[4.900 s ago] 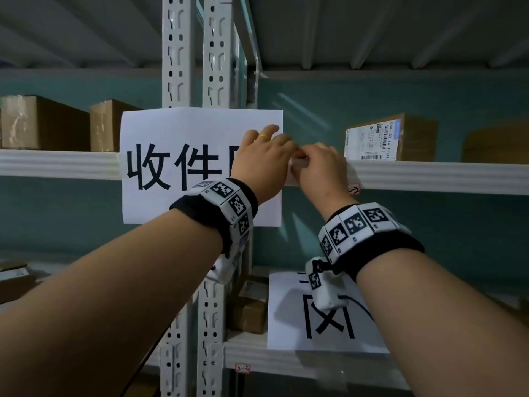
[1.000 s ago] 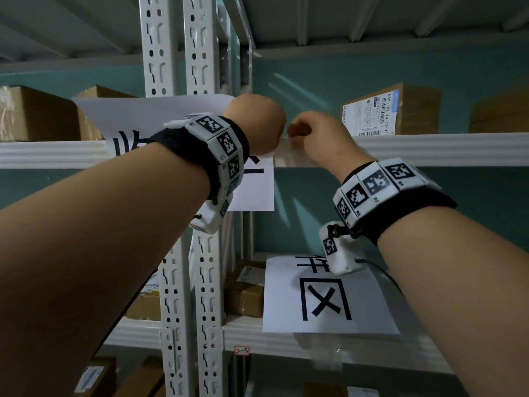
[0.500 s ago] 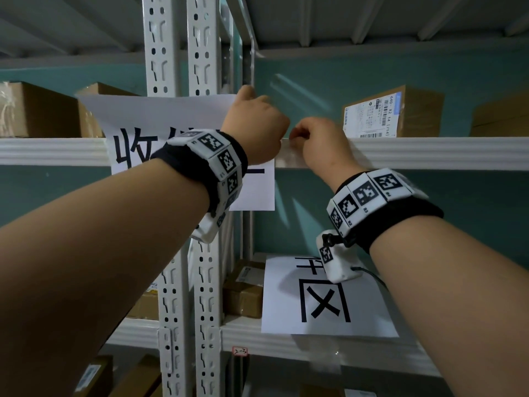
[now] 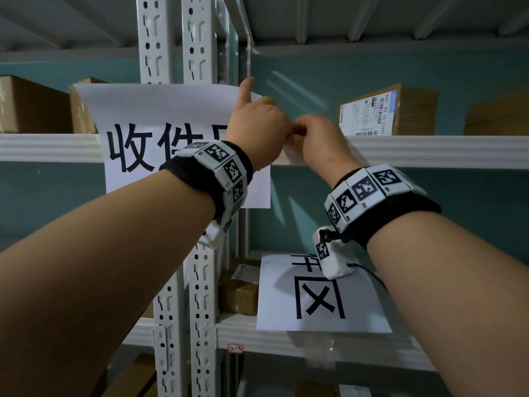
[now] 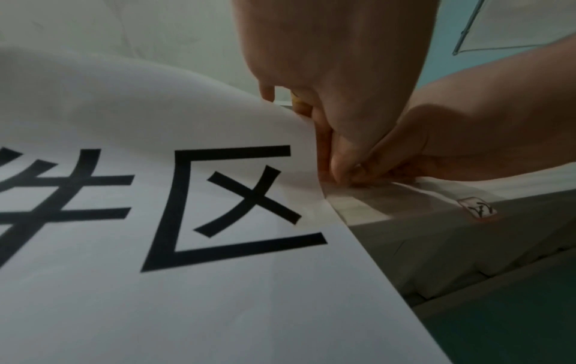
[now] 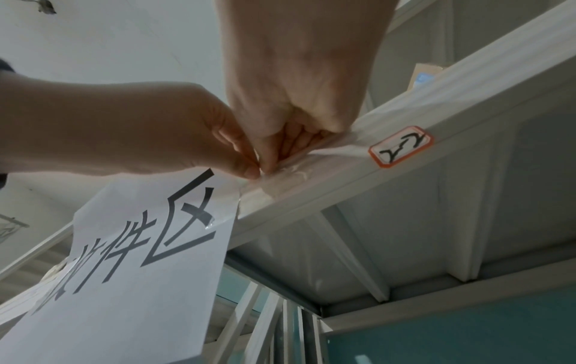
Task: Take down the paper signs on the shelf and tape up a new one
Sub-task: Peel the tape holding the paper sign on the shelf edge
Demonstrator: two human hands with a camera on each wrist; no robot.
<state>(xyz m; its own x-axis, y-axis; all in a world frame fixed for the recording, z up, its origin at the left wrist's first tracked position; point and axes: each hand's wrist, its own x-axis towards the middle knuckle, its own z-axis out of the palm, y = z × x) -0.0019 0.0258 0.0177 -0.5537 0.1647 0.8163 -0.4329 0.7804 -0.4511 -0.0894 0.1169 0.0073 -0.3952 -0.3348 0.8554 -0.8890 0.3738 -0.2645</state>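
Upper paper sign (image 4: 160, 130) hung on front edge of upper shelf beam (image 4: 429, 150), its right edge fixed by clear tape (image 6: 290, 172). Left hand (image 4: 257, 130) w/ index finger raised, thumb and other fingers curled, pinching sign's right edge at the tape. Right hand (image 4: 317, 138), just right of it and touching, had fingertips (image 6: 274, 157) curled, nipping the tape end on the beam. Second sign (image 4: 320, 299) rested on lower shelf, near right. Sheet looked light, limp, easily torn; tape thin, clingy. Probably best gripped at tape's lifted corner, paper supported close beside, peeled slowly.
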